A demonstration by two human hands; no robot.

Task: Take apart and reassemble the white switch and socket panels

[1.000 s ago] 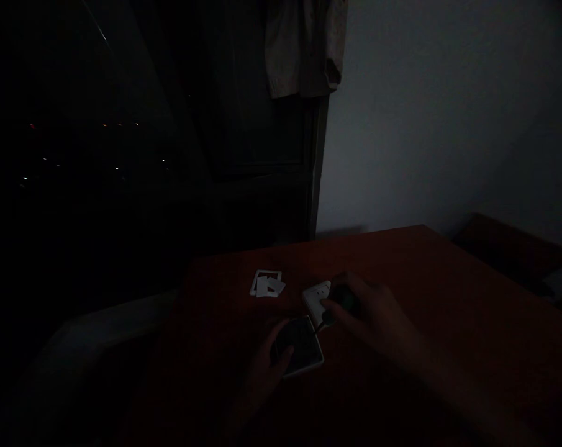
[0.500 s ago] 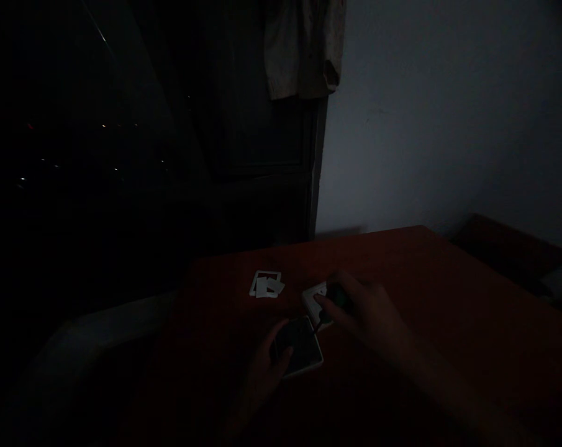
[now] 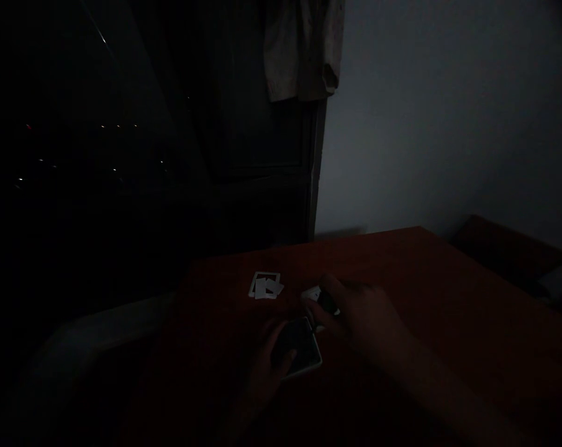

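In the dim head view my left hand (image 3: 267, 366) grips a square piece with a white rim and a dark inside (image 3: 302, 347), fingers on its far side and thumb over its face. It looks like the back of a wall switch. My right hand (image 3: 355, 307) is closed round the dark green handle of a screwdriver (image 3: 328, 302). The tool's tip is at the square piece's upper right edge; exact contact is too dark to tell. Behind the right fingers lies another white square piece (image 3: 311, 292), partly hidden.
On the reddish-brown table (image 3: 392, 254), a white square frame (image 3: 251, 285) lies with two small white plates (image 3: 261, 288) on it. A dark window (image 3: 99, 143) stands at the left, a pale wall (image 3: 425, 124) at the right. Cloth (image 3: 303, 62) hangs above.
My right hand has turned and shifted slightly left and down with the screwdriver, whose handle now sits lower. My left hand and the square piece have barely moved.
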